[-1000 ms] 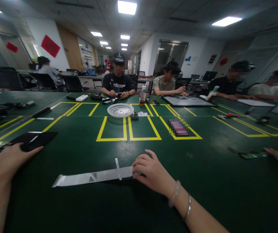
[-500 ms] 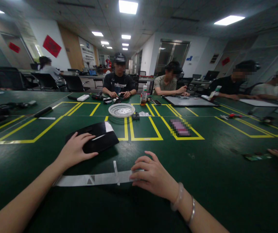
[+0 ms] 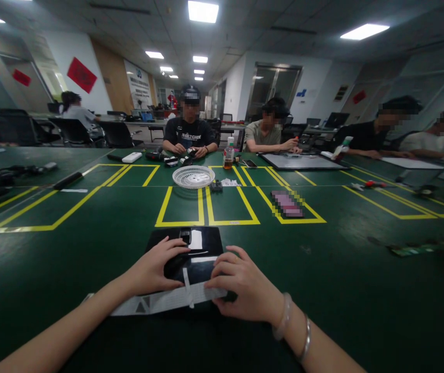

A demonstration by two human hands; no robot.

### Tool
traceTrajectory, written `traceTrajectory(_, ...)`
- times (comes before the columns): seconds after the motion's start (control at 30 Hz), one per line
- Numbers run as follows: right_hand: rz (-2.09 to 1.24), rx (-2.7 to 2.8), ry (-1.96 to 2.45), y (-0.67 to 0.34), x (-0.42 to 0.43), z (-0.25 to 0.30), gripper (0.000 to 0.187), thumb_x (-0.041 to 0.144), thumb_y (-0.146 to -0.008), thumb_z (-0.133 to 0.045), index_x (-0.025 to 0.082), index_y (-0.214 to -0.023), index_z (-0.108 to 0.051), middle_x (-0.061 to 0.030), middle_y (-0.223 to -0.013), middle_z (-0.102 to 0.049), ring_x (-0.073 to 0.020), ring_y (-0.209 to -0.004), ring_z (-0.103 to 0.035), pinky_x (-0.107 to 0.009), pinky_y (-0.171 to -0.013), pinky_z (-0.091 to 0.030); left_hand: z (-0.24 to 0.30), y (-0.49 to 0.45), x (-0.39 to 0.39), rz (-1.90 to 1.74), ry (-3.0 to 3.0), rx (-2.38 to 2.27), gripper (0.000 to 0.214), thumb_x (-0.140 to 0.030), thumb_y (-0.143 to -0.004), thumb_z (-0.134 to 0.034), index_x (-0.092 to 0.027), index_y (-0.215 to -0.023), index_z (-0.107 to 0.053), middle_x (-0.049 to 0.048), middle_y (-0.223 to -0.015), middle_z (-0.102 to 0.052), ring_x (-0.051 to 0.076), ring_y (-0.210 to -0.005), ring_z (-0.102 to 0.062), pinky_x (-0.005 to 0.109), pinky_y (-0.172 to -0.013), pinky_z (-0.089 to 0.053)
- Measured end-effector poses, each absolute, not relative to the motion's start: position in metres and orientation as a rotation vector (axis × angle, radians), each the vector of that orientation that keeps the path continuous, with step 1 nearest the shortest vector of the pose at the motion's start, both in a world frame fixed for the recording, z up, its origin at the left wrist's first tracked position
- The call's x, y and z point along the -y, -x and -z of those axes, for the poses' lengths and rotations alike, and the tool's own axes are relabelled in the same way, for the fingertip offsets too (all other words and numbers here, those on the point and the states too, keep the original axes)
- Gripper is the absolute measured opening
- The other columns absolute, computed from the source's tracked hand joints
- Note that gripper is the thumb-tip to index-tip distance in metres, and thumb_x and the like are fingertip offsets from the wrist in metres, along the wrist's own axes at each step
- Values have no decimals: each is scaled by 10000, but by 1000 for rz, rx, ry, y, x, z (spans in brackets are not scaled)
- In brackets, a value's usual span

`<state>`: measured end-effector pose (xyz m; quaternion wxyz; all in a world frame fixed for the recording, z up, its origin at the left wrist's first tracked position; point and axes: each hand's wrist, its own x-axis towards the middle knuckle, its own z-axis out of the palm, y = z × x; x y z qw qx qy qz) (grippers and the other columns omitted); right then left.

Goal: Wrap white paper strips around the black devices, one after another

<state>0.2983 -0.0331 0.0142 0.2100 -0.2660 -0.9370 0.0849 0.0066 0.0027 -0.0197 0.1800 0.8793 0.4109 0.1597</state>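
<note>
Black flat panel (image 3: 206,241), one, on green table mat (image 3: 90,248), left hand (image 3: 156,269) flat on it with fingers spread, one white ribbon strip (image 3: 160,300) across its near edge, right hand (image 3: 241,287) fingers together on strip's end, pinch unclear, yellow tape boxes (image 3: 206,207), open office, strip partly hidden by left forearm

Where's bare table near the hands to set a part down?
Both yellow-taped boxes between the black panel and the white fan grille are bare. So is the green mat left of the left hand, and right of the right hand. Crowded: panel and white ribbon strip under both hands.
</note>
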Motion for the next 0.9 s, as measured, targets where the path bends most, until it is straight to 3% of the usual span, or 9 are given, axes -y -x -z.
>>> traceTrajectory(0.17,-199,2648,770,-297,34,-13,279,302,-779,-696,325,-1057,-699,30,-979,-670,-181,-1040,-561,-426,-1119,-198,18,-9,2,-398,-2463,-1157,739,-379,-749,-812,-272,-1410,-499,110,-1505,-351,363,-1383,-297,611,-1163,-168)
traceTrajectory(0.3,-141,2649,818,-299,33,-17,285,268,-830,-665,331,-1107,-682,7,-1018,-645,-186,-1051,-548,-434,-1098,-234,6,-3,3,-356,-2399,-1131,332,-399,-977,-544,-303,-1286,-620,49,-1522,-329,323,-1377,-319,534,-1139,-282)
traceTrajectory(0.37,-110,2638,865,-302,32,-21,309,236,-879,-612,331,-1170,-652,-11,-1044,-628,-190,-1058,-538,-449,-1093,-241,-2,1,5,-344,-2355,-1131,292,-384,-1016,-462,-297,-1192,-677,35,-1473,-397,295,-1326,-394,470,-1103,-356)
traceTrajectory(0.47,-59,2627,965,-309,29,-24,345,203,-923,-534,314,-1240,-614,-41,-1070,-603,-212,-1082,-521,-493,-1092,-239,-10,4,7,-316,-2344,-1154,258,-375,-948,-588,-281,-1168,-685,43,-1333,-523,282,-1210,-492,408,-1019,-439)
traceTrajectory(0.57,-25,2655,1043,-314,26,-23,371,184,-928,-508,307,-1266,-601,-52,-1077,-589,-224,-1109,-508,-526,-1098,-234,-9,2,7,-295,-2445,-1164,396,-329,-850,-714,-275,-1237,-652,58,-1237,-567,283,-1111,-528,382,-934,-472)
traceTrajectory(0.9,-71,2698,1106,-311,26,-18,347,188,-907,-544,318,-1216,-634,-47,-1027,-588,-232,-1098,-513,-581,-1104,-215,-1,-1,5,-166,-2728,-1085,321,-277,-955,-582,-324,-1268,-637,67,-1138,-553,258,-977,-519,330,-788,-414)
